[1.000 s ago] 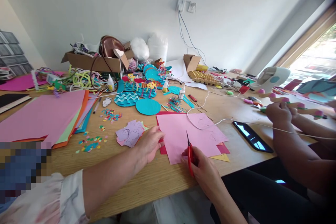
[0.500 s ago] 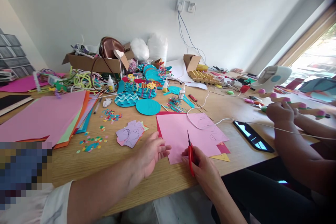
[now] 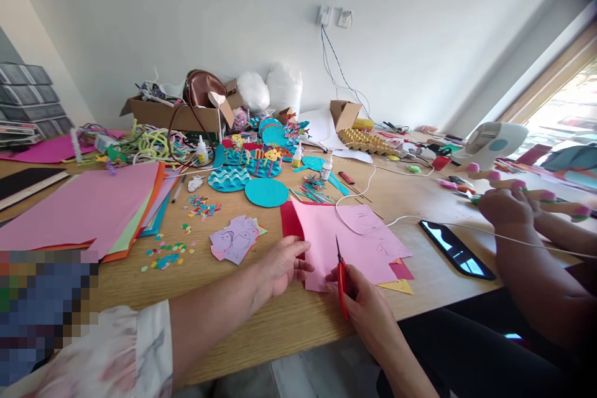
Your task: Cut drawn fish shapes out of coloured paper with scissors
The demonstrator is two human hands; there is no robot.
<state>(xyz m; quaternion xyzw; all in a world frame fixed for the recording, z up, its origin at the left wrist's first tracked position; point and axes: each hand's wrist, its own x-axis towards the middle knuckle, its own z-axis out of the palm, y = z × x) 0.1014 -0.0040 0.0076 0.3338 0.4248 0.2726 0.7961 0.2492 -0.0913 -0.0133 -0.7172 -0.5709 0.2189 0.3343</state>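
Note:
In my right hand [image 3: 368, 305] is a pair of red-handled scissors [image 3: 342, 280], blades together and pointing away from me. The fingertips of that hand also reach the near edge of a pink sheet of paper [image 3: 345, 245]. Pencil drawings, one like a fish, mark the sheet's right side. Its left edge curls up off the red paper [image 3: 290, 227] beneath. At that raised edge is my left hand [image 3: 286, 267], its fingers apart and loosely bent; whether they touch the sheet is hard to see. Purple paper cutouts with drawn fish [image 3: 236, 239] lie left of it.
A white cable [image 3: 342, 214] crosses the pink sheet. To the right lie a phone [image 3: 454, 249] and another person's arms [image 3: 527, 242]. Further back stand glue bottles [image 3: 326, 168] and blue paper crafts [image 3: 267, 193]. Coloured paper [image 3: 112, 205] and confetti [image 3: 170, 255] are at left.
My left hand has moved right to the pink sheet's left edge, which has lifted and curled. My right hand keeps hold of the scissors. The view has shifted slightly.

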